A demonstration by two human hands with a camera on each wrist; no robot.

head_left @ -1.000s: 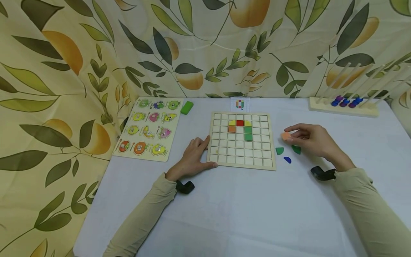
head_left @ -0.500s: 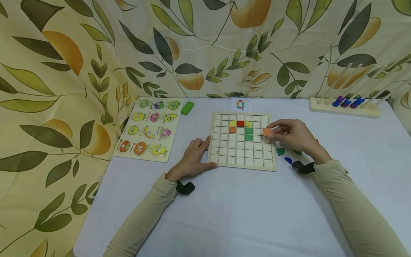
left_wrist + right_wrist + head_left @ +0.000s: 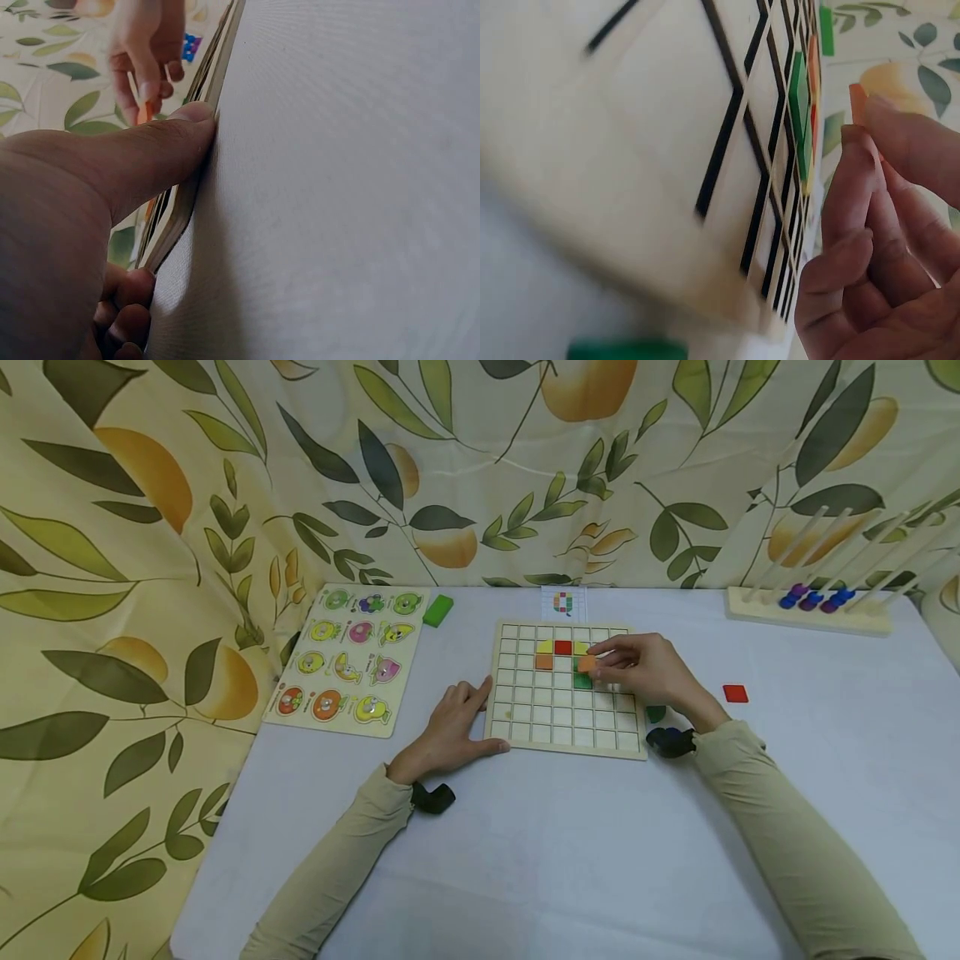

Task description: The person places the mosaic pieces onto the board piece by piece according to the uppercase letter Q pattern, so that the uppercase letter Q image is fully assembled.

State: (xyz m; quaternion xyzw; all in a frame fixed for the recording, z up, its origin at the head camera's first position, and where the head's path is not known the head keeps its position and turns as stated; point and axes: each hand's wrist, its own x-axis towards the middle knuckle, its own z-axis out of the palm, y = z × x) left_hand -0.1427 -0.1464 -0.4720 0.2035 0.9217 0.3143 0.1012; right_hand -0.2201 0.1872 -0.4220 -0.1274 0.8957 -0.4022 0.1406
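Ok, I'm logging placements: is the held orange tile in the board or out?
Out: the right hand pinches the orange tile above the board.

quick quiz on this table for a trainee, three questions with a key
1. Which hand pinches the orange tile over the grid board?
2. True or false: in the head view, the fruit puzzle lies right of the grid board.
3. What colour is the loose square tile on the table, right of the board? a) blue b) red c) yellow

Key: 1. right hand; 2. false; 3. b

Q-like figure (image 3: 562,602) on card (image 3: 579,605), puzzle labels (image 3: 347,633) illegible
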